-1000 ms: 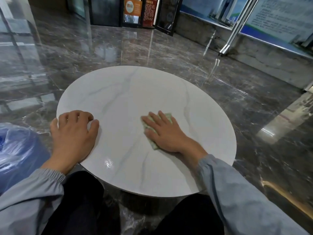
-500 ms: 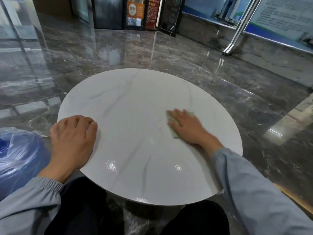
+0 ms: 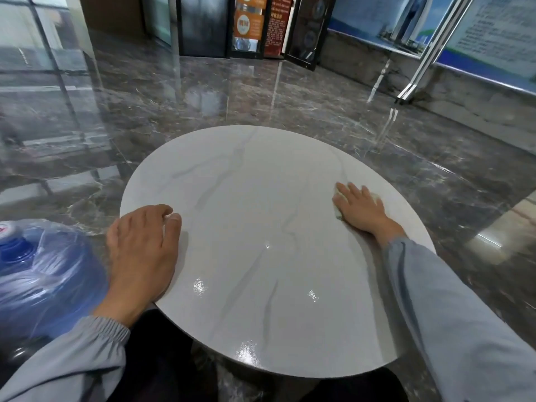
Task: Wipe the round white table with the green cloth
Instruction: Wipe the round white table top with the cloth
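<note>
- One round white table (image 3: 261, 227): marble-veined top, glossy, with light glints on the part nearest the person.
- One green cloth (image 3: 337, 212): lies flat on the table top, close to the table's right rim. Most of it is covered; only its edges show, at the left and far right of the covering hand.
- Two hands, one person, one grey sleeve on each arm.
- Right hand (image 3: 361, 208): laid flat on the cloth with the fingers extended and pointing toward the far side of the table. It presses the cloth down and does not clasp it.
- Left hand (image 3: 142, 248): rests on the table's left rim with the palm over the edge, the fingers loosely bent and the thumb tip on the top. It grasps nothing.
- One blue water bottle (image 3: 43, 274): wrapped in clear film, it stands on the floor just left of the table, beside the left hand.
- One dark polished stone floor (image 3: 203, 105): surrounds the table on all sides.
- One orange poster (image 3: 249, 24): far beyond the table, in a dark frame.
- Change, right hand and cloth: one second ago both were at the middle of the table. Half a second ago they were right of the middle. They now sit near the right rim.
- Change, left hand: it keeps its place on the left rim with the same bent fingers.
</note>
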The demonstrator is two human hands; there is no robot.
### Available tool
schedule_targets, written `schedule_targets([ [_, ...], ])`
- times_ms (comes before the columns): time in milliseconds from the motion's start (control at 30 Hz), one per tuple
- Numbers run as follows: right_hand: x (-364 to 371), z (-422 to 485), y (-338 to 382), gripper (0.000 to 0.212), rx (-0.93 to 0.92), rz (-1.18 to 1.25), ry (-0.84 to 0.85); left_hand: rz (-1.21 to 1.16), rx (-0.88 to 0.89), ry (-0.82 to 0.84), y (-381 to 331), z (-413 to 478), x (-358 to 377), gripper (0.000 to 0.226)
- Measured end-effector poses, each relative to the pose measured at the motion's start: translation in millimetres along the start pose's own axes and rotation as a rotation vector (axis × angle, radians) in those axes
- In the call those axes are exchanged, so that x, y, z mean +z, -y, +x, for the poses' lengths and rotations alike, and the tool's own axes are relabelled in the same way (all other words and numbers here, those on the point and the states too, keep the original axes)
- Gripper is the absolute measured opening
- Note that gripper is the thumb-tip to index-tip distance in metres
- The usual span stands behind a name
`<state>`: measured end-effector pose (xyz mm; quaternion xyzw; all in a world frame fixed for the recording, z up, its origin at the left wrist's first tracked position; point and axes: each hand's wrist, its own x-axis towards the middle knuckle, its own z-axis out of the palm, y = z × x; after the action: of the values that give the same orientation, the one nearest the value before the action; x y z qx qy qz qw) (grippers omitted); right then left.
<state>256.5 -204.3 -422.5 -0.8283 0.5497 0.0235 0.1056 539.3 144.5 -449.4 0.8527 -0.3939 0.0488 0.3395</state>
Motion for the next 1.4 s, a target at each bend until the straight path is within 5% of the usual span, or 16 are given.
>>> schedule_targets([
  [267,61.7,-160.5,203.8,0.059,-0.911,-0.145,0.106,-0.291,-0.032,-0.148,8.7,-7.5,3.9,0.053],
  [400,73.0,-195.1,207.5,0.060,-1.006,-0.106,0.124,-0.407,-0.062,-0.166,8.0,-9.4,1.5,0.050],
  [533,59.1,-135.7,193.0,0.059,-0.882,-0.091,0.103,-0.416,-0.049,-0.184,9.6,-8.9,2.6,0.051],
  [833,1.4,16.1,-7.3,0.063,-0.006,-0.020,-0.025,-0.131,0.055,-0.053,11.9,-7.7,4.1,0.056],
  [1100,-16.8,31.6,-84.2,0.054,0.271,0.039,-0.061,0.017,0.015,0.049,3.0,-11.5,-3.5,0.041],
  [1200,-19.4,46.5,-62.5,0.060,0.245,0.019,-0.029,0.001,0.017,0.028,3.8,-7.4,-1.9,0.045],
  [1400,-0.1,41.7,85.3,0.056,-0.196,-0.060,0.005,-0.157,0.044,-0.050,4.0,-8.4,-1.5,0.053],
])
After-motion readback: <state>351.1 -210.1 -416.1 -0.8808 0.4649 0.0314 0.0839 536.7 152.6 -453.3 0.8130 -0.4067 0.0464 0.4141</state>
